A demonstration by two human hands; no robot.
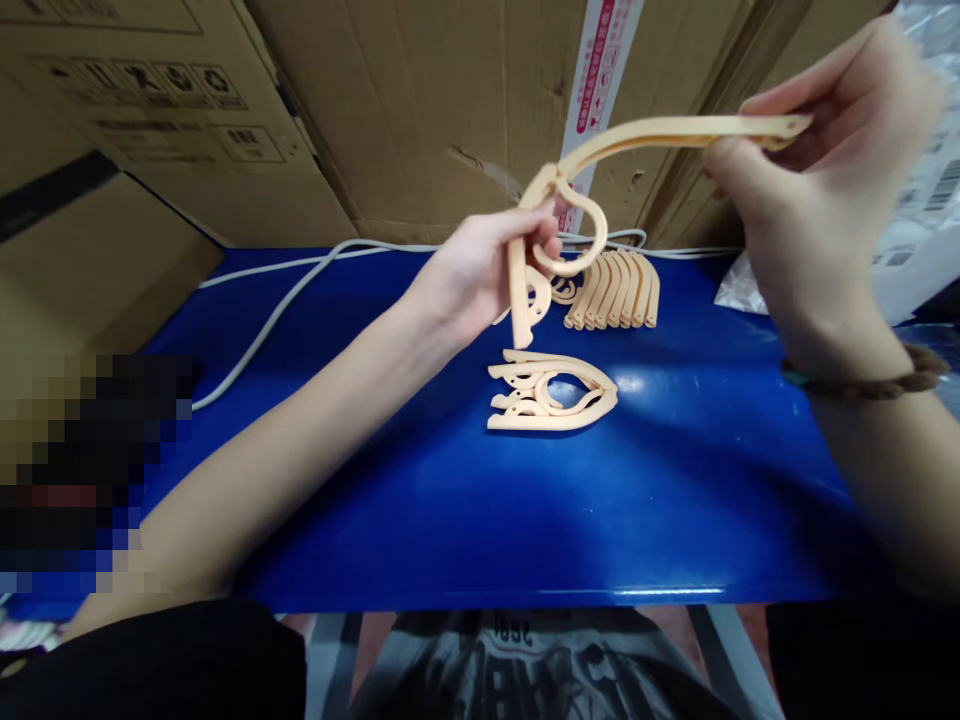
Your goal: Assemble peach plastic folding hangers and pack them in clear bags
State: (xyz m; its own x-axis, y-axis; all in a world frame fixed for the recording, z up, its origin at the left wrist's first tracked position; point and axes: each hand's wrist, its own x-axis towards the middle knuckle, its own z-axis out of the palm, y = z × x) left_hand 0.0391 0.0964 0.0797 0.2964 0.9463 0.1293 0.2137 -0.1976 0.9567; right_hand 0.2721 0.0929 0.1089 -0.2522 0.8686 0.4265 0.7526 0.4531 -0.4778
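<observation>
A beige folding hanger [592, 150] is held up between my two hands, one arm hanging down and the other stretched out to the right. My left hand [491, 265] is closed around its downward arm, near the curved hook. Thumb and fingers of my right hand [832, 170] pinch the far end of the outstretched arm. Below, on the blue table [420, 480], lies a folded beige hanger [555, 395] with its tip pointing right. Behind the held hanger, a row of several curved beige pieces [611, 290] lies stacked, partly covered on its left side.
Large cardboard boxes [420, 110] stand along the back and left. White cables [277, 320] run across the table's rear and left side. Clear plastic packaging with labels [915, 220] lies at the right. A pixelated dark patch covers the lower left.
</observation>
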